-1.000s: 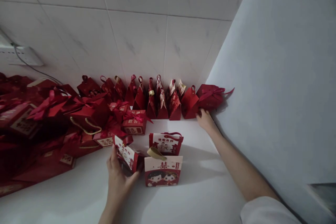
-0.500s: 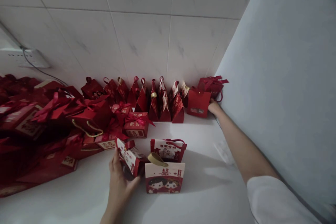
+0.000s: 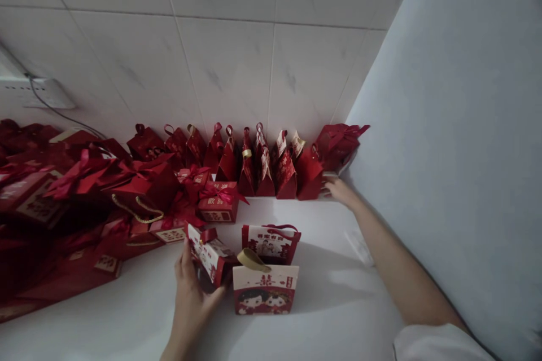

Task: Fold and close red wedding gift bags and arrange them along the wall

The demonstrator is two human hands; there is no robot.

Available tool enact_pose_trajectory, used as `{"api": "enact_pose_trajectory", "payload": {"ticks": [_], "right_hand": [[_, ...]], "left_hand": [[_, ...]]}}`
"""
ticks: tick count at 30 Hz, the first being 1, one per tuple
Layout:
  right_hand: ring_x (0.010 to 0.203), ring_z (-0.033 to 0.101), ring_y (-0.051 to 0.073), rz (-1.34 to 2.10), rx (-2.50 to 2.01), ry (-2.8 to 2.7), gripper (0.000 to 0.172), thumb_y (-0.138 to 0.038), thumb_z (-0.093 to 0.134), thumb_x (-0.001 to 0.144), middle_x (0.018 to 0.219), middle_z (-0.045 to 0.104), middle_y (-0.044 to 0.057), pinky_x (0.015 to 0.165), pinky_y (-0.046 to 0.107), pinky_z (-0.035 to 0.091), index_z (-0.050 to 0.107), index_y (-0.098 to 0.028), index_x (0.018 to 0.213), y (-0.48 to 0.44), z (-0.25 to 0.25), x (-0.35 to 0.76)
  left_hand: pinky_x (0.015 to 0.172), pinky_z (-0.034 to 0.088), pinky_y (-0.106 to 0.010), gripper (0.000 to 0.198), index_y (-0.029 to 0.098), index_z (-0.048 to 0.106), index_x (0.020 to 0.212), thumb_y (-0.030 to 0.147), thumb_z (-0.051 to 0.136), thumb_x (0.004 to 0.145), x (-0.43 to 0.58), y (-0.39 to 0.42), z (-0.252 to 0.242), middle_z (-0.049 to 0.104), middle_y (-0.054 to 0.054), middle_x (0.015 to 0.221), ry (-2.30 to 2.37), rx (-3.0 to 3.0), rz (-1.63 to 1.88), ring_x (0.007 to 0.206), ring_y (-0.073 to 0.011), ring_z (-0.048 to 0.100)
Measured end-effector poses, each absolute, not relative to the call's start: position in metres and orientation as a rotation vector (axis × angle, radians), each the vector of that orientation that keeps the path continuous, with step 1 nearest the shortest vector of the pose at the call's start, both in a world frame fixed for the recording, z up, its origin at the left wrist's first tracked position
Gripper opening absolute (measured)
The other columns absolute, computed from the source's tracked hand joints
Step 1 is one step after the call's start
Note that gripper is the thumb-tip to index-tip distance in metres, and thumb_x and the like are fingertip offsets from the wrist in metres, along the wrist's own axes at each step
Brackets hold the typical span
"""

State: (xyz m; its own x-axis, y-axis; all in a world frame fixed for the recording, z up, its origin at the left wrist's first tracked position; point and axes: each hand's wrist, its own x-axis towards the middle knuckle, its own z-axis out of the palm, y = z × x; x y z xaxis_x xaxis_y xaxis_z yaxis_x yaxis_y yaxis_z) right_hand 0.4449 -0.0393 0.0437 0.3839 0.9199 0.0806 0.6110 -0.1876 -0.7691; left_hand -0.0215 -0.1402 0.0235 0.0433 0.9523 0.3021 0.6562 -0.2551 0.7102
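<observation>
My left hand [image 3: 192, 287] is closed around a small red-and-white gift box [image 3: 207, 254] with a ribbon handle, held tilted above the table. Just right of it stand a gift box with two cartoon faces and a gold loop [image 3: 265, 296], and behind that another red-and-white gift box with a dark red handle [image 3: 271, 242]. Over at the back right, my right hand [image 3: 337, 189] has its fingers against the right side of a plain red gift box [image 3: 309, 176], at the end of the row. Those fingertips are dim and partly hidden.
A row of upright red gift boxes [image 3: 254, 172] lines the tiled wall [image 3: 228, 73]. Piled red boxes with bows [image 3: 84, 197] fill the left side. A red box with a bow [image 3: 339, 146] sits in the back right corner. Clear plastic [image 3: 359, 247] lies by the right wall.
The plain red gift box at my right hand has turned from facing me to standing edge-on in line with the row, slightly left and nearer. My left hand has barely moved.
</observation>
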Motion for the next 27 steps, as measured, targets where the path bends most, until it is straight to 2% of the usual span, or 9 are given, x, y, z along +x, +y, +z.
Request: {"api": "enact_pose_trajectory", "payload": {"ticks": [3,5,8,10,14,17,21,24,27], "right_hand": [[0.102,0.065,0.022,0.368,-1.897,-1.257,0.032,-0.031,0.057,0.096,0.121,0.063,0.01,0.089,0.044,0.055,0.058,-0.016,0.124,-0.04,0.037,0.44],[0.121,0.057,0.028,0.153,-1.897,-1.153,0.042,-0.03,0.049,0.098,0.137,0.052,0.018,0.1,0.051,0.048,0.046,-0.017,0.138,-0.034,0.04,0.441],[0.149,0.018,0.034,-0.127,-1.869,-1.037,0.067,-0.039,0.047,0.096,0.161,0.008,0.023,0.113,0.058,0.031,0.02,-0.018,0.154,-0.017,0.05,0.442],[0.151,0.005,0.037,-0.296,-1.912,-1.085,0.073,-0.048,0.051,0.093,0.164,-0.004,0.018,0.113,0.062,0.027,0.02,-0.022,0.155,-0.002,0.057,0.443],[0.148,0.016,0.041,-0.628,-2.117,-1.298,0.072,-0.044,0.053,0.094,0.164,0.009,0.017,0.11,0.065,0.028,0.021,-0.029,0.156,0.026,0.065,0.446],[0.146,0.018,0.04,-0.678,-2.148,-1.3,0.075,-0.036,0.055,0.093,0.163,0.015,0.017,0.11,0.068,0.023,0.017,-0.03,0.158,0.039,0.065,0.448],[0.143,0.023,0.041,-0.785,-2.209,-1.296,0.076,-0.039,0.056,0.094,0.161,0.022,0.018,0.109,0.069,0.02,0.016,-0.03,0.158,0.043,0.063,0.448],[0.142,0.026,0.04,-0.763,-2.223,-1.298,0.074,-0.04,0.056,0.093,0.161,0.023,0.017,0.109,0.069,0.02,0.019,-0.031,0.157,0.04,0.067,0.447],[0.143,0.026,0.039,-0.645,-2.155,-1.29,0.067,-0.039,0.051,0.095,0.162,0.022,0.015,0.11,0.071,0.012,0.024,-0.031,0.156,0.031,0.078,0.442]], "left_hand": [[0.106,0.042,-0.06,0.114,0.025,0.001,0.159,0.041,0.072,0.071,-0.02,-0.14,0.026,0.034,-0.019,0.144,1.615,1.981,1.07,0.131,-0.042,0.043],[0.106,0.042,-0.06,0.113,0.025,0.001,0.159,0.04,0.072,0.072,-0.02,-0.14,0.026,0.034,-0.02,0.145,1.609,1.99,1.078,0.131,-0.0416,0.044],[0.104,0.044,-0.06,0.114,0.026,0.001,0.159,0.039,0.073,0.071,-0.022,-0.14,0.023,0.034,-0.02,0.145,1.604,1.996,1.09,0.13,-0.0409,0.046],[0.104,0.045,-0.06,0.116,0.027,0.0,0.159,0.038,0.074,0.07,-0.024,-0.139,0.02,0.034,-0.019,0.145,1.602,2.006,1.078,0.128,-0.0413,0.047],[0.101,0.046,-0.062,0.118,0.03,-0.002,0.158,0.04,0.074,0.069,-0.025,-0.139,0.019,0.036,-0.018,0.141,1.61,1.999,1.074,0.124,-0.042,0.05],[0.102,0.045,-0.061,0.114,0.031,-0.003,0.158,0.04,0.072,0.072,-0.025,-0.139,0.019,0.036,-0.017,0.14,1.604,1.988,1.063,0.124,-0.0405,0.05],[0.102,0.044,-0.062,0.118,0.032,-0.003,0.158,0.042,0.074,0.069,-0.026,-0.138,0.017,0.037,-0.017,0.138,1.598,2.002,1.069,0.124,-0.0407,0.049],[0.103,0.043,-0.061,0.119,0.031,-0.003,0.158,0.04,0.075,0.069,-0.026,-0.138,0.017,0.035,-0.017,0.141,1.599,1.969,1.047,0.125,-0.0403,0.049],[0.105,0.042,-0.06,0.116,0.026,-0.002,0.158,0.038,0.073,0.071,-0.023,-0.141,0.023,0.036,-0.019,0.14,1.602,1.94,1.033,0.127,-0.0399,0.047]]}}
